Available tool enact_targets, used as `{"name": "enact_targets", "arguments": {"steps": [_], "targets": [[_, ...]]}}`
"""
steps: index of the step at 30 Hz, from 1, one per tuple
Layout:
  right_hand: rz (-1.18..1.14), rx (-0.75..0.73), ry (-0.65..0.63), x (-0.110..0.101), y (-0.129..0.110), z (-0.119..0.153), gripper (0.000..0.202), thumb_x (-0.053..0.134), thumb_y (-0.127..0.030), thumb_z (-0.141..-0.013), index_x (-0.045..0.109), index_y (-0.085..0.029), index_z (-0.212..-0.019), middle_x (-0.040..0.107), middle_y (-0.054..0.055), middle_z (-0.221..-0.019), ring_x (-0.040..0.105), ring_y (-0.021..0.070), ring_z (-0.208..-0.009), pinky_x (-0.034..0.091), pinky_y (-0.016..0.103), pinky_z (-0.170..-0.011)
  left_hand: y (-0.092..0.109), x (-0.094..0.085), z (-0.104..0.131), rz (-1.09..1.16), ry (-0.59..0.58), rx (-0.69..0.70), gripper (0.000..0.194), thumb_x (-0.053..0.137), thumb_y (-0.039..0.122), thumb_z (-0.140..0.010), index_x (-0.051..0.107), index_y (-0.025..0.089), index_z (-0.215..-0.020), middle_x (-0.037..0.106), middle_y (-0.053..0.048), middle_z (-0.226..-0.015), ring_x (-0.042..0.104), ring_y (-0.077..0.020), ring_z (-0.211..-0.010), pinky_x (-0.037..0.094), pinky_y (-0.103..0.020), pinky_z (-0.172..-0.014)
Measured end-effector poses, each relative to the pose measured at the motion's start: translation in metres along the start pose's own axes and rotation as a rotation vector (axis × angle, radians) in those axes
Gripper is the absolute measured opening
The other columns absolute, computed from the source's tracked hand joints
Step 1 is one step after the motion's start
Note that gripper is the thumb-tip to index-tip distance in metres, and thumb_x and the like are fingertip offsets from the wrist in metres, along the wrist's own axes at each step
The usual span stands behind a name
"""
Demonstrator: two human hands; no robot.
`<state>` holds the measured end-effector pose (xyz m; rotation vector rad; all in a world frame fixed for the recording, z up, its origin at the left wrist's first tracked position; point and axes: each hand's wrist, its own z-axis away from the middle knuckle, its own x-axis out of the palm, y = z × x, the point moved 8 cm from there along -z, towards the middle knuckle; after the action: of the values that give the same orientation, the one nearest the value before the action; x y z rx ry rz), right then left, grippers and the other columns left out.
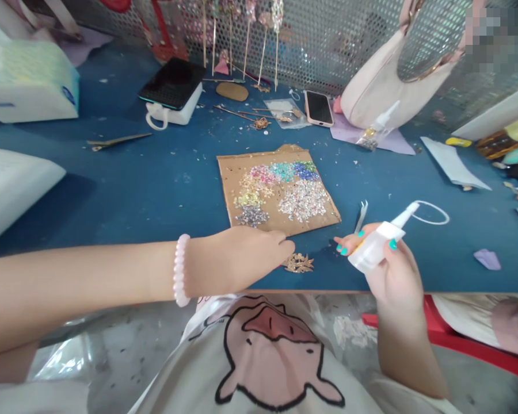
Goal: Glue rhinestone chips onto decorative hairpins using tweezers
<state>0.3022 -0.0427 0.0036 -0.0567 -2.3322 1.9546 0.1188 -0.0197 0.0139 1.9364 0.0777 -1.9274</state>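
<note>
My right hand [395, 273] is wrapped around a small white glue bottle [373, 247], tilted so its nozzle points up and to the right; a thin white loop hangs off the nozzle tip. Silver tweezers [361, 215] rise beside the fingers of that hand; whether they are gripped too I cannot tell. Near the table's front edge, my left hand [242, 259] has its fingers closed at the left side of a gold leaf-shaped ornament [300, 263], with the fingertips partly hidden. Just behind it lies a cardboard sheet [270, 224] bearing rhinestones [304, 200] sorted in coloured heaps.
Scissors [118, 141] lie at left, near a tissue pack [34, 80]. Toward the back are a black-topped white device [172, 86], a phone [319, 108] and upright sticks [247, 46] with ornaments. A white handbag [375, 80] stands back right; a purple scrap [487, 259] lies right.
</note>
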Motion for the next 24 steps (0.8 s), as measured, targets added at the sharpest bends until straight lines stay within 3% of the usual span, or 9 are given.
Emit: {"name": "enact_targets", "arguments": {"steps": [2,6,12,17,22,24], "targets": [[-0.038,-0.012,-0.038,0.006,-0.001,0.006,0.024,0.050,-0.042,-0.086,0.055,-0.021,-0.097,0.068,0.003,-0.074,0.065,0.0195,-0.077,0.050,0.046,-0.087,-0.001,0.000,0.000,-0.035,-0.046,-0.026,0.008,0.051,0.010,-0.084,0.050,0.017,-0.088,0.057,-0.002,-0.080,0.053,-0.0154,-0.057,0.037,-0.028,-0.046],[-0.092,0.061,-0.239,0.033,0.007,0.016,0.027,0.047,-0.046,-0.087,0.054,-0.022,-0.097,0.067,0.002,-0.074,0.064,0.0186,-0.077,0.043,0.049,-0.096,-0.006,-0.003,0.001,-0.066,-0.119,-0.094,0.007,0.048,0.020,-0.088,0.054,0.019,-0.087,0.059,-0.003,-0.080,0.055,-0.0171,-0.060,0.041,-0.030,-0.048],[-0.014,-0.073,-0.007,0.013,-0.001,0.009,0.024,0.048,-0.041,-0.087,0.055,-0.022,-0.098,0.068,0.004,-0.077,0.063,0.0203,-0.088,0.035,0.049,-0.103,-0.016,-0.010,0.006,-0.068,-0.152,-0.174,0.012,0.052,0.027,-0.088,0.057,0.017,-0.081,0.061,-0.002,-0.076,0.055,-0.0156,-0.057,0.041,-0.029,-0.051],[-0.022,0.055,-0.186,0.025,0.006,0.010,0.026,0.049,-0.044,-0.086,0.054,-0.022,-0.099,0.067,0.003,-0.074,0.063,0.0197,-0.081,0.035,0.051,-0.103,-0.025,-0.010,0.010,-0.041,-0.178,-0.213,0.012,0.055,0.026,-0.087,0.057,0.016,-0.079,0.062,-0.003,-0.076,0.057,-0.0156,-0.059,0.042,-0.028,-0.054],[0.008,-0.039,-0.020,0.012,-0.002,0.008,0.023,0.050,-0.041,-0.086,0.054,-0.022,-0.096,0.066,0.002,-0.072,0.063,0.0173,-0.076,0.038,0.047,-0.101,-0.021,-0.015,0.010,-0.082,-0.066,-0.138,0.011,0.055,0.025,-0.086,0.057,0.019,-0.077,0.062,-0.001,-0.072,0.054,-0.0137,-0.054,0.040,-0.027,-0.050],[-0.027,-0.018,-0.060,0.014,0.000,0.007,0.026,0.049,-0.046,-0.085,0.054,-0.022,-0.094,0.064,0.001,-0.068,0.063,0.0179,-0.071,0.044,0.047,-0.094,-0.020,-0.014,0.008,-0.100,-0.067,-0.135,0.013,0.053,0.025,-0.087,0.057,0.020,-0.075,0.062,0.000,-0.070,0.053,-0.0141,-0.052,0.038,-0.028,-0.048]]}}
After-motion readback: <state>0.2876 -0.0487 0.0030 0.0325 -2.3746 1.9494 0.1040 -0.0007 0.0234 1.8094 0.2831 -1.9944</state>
